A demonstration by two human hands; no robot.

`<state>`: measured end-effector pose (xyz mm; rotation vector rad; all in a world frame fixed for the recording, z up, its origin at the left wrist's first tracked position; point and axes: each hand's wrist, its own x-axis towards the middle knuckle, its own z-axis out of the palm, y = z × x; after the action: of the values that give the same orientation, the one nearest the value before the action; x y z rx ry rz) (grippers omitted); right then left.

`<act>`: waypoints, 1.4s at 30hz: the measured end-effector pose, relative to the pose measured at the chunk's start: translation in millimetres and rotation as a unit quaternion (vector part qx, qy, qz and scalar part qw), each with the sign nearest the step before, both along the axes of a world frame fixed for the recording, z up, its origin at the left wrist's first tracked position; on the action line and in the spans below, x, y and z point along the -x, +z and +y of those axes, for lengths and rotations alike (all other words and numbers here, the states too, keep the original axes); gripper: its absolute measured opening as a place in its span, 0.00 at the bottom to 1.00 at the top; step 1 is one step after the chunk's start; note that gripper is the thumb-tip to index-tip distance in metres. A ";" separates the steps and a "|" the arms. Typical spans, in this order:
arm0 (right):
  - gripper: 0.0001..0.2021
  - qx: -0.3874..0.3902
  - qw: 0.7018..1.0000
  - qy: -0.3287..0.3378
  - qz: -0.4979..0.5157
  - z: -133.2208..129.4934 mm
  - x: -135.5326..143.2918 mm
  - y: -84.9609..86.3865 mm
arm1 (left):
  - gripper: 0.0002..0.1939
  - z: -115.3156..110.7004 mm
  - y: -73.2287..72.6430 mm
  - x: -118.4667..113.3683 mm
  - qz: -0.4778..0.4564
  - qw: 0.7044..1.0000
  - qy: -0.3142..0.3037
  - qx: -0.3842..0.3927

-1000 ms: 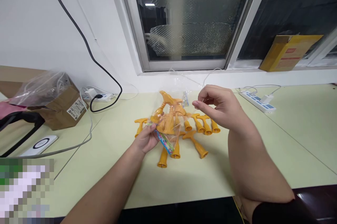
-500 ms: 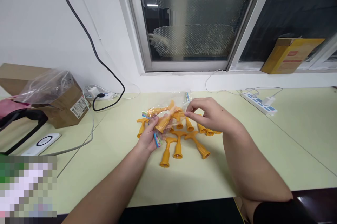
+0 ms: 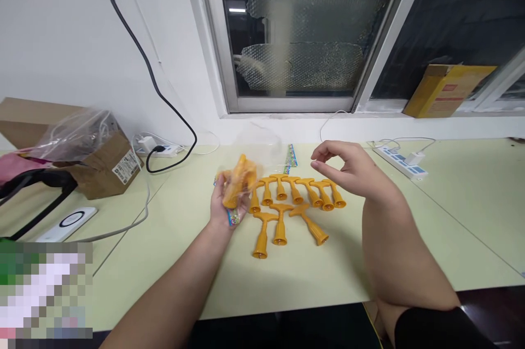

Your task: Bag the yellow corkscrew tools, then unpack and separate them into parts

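Your left hand (image 3: 228,204) is raised just off the table (image 3: 451,217), fingers curled around a clear plastic bag (image 3: 246,166) that still has a few orange pieces (image 3: 237,179) bunched inside — the bag's loose end trails up and away from your fingers toward the wall. A strip of the bag's printed edge shows just below your palm.

Your right hand (image 3: 348,171) hovers apart from the bag, off to the far side of the loose orange T-shaped pegs (image 3: 295,198) — it holds nothing, its thumb and forefinger curved toward each other with a gap between them, the other fingers loosely bent.

The pegs lie on the table between your two hands: one row of about six side by side, just beside your left fingers and running toward your right wrist, and three more nearer to you below that row.

Further out past your left hand sit a cardboard box (image 3: 102,166) with a crumpled plastic bag on top and a black cable (image 3: 164,103). Beyond your right hand a white power strip (image 3: 400,160) rests near the wall.
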<state>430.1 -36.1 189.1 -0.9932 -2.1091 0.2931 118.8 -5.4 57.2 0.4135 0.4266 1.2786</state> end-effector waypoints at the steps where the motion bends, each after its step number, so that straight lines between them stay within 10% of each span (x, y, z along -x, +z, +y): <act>1: 0.09 0.014 1.000 -0.019 -0.003 1.3 -5.8 -0.5 | 0.17 0.0 0.7 -0.4 -0.006 1.000 -0.001 -0.003; 8: 0.14 0.198 0.953 -0.207 -0.100 32.1 -49.6 -59.6 | 0.15 0.3 2.7 -3.8 -0.036 0.999 -0.014 0.014; 14: 0.12 0.330 0.904 -0.223 -0.156 47.7 -72.9 -127.0 | 0.14 1.0 4.7 0.6 -0.057 0.998 -0.020 -0.010; 22: 0.17 0.427 0.835 -0.323 -0.128 57.8 -91.3 -145.5 | 0.21 0.8 6.3 0.4 -0.014 1.000 -0.024 0.009; 27: 0.18 0.326 0.864 -0.368 0.111 55.1 -98.1 -136.8 | 0.24 0.7 -2.6 -5.9 0.055 0.998 -0.014 0.009; 32: 0.20 0.202 0.894 -0.160 0.366 40.9 -87.5 -102.4 | 0.28 -1.1 -7.0 -12.0 0.131 0.989 -0.061 0.027; 42: 0.16 0.278 0.957 0.077 0.039 -5.6 -56.4 -2.2 | 0.25 -4.3 -12.9 -18.8 0.204 0.978 -0.024 0.017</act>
<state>486.5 -41.7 186.9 -1.1035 -2.0751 1.0309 137.7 -9.7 44.4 0.6574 0.7792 1.1364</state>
